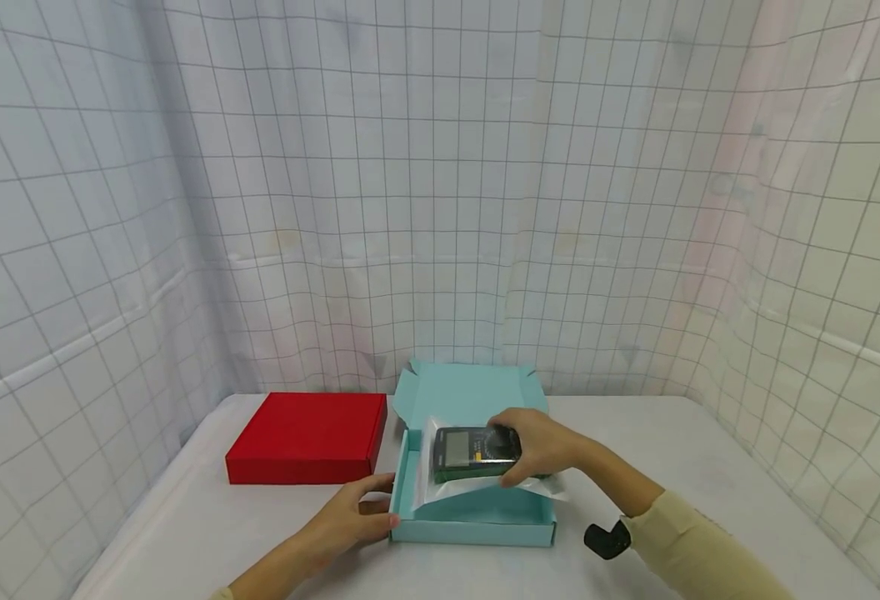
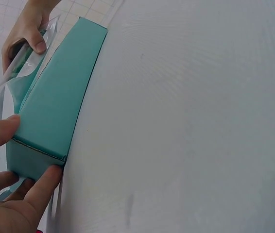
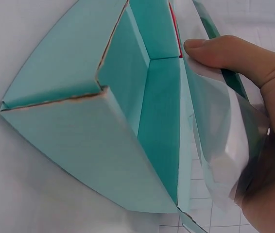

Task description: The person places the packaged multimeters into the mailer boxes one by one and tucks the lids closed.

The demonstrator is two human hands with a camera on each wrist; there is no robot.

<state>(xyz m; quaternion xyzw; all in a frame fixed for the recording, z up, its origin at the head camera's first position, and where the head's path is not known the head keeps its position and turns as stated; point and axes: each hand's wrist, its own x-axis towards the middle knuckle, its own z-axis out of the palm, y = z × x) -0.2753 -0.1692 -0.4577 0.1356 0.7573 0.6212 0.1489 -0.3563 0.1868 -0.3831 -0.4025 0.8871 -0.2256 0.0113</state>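
A light teal cardboard box (image 1: 477,533) stands on the table with its lid raised at the back. My right hand (image 1: 541,446) grips a digital multimeter (image 1: 458,450) over the box. The multimeter has a grey screen, a dark face and a green edge, and lies in a clear plastic bag (image 1: 423,483) whose ends stick out loosely. In the right wrist view my thumb (image 3: 215,52) presses on the bagged multimeter at the box's side. My left hand (image 1: 353,517) holds the box's front left corner, thumb (image 2: 1,132) on the upper edge and fingers against the side wall.
A closed red box (image 1: 308,437) sits left of the teal box, close beside it. A black device (image 1: 607,540) is at my right wrist, by the sleeve. White gridded curtains (image 1: 447,208) surround the white table (image 1: 635,442) at the back and both sides.
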